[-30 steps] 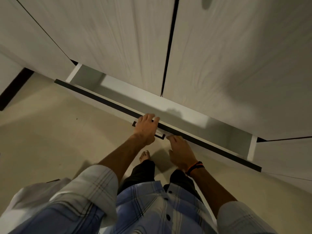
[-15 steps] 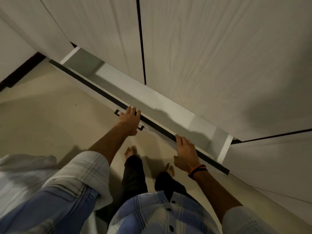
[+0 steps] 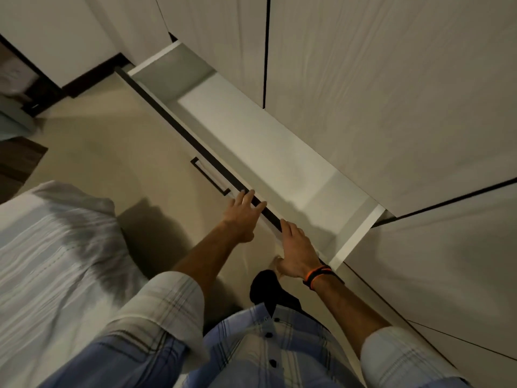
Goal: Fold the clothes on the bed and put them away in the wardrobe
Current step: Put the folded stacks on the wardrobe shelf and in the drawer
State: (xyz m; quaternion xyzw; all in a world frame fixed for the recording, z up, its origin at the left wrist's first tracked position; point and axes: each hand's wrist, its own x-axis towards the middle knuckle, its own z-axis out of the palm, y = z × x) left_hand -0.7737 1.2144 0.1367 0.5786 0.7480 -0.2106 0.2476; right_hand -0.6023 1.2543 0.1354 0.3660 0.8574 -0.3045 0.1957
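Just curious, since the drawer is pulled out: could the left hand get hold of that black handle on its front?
Probably yes. The left hand rests open on the drawer front's top edge, just beside the handle, with nothing between them.

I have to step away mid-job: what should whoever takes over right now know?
Left hand: open, fingers reaching onto the drawer's dark front edge, right of the handle, holding nothing.
Right hand: open, lying along the same edge, holding nothing.
Drawer: pulled out beneath the wardrobe doors; no clothes in the part that shows.
Striped fabric lies at the left; whether bed or garment I cannot tell.
Done: drawer is out. Left: no folded clothes in view, so folding and putting away remain.
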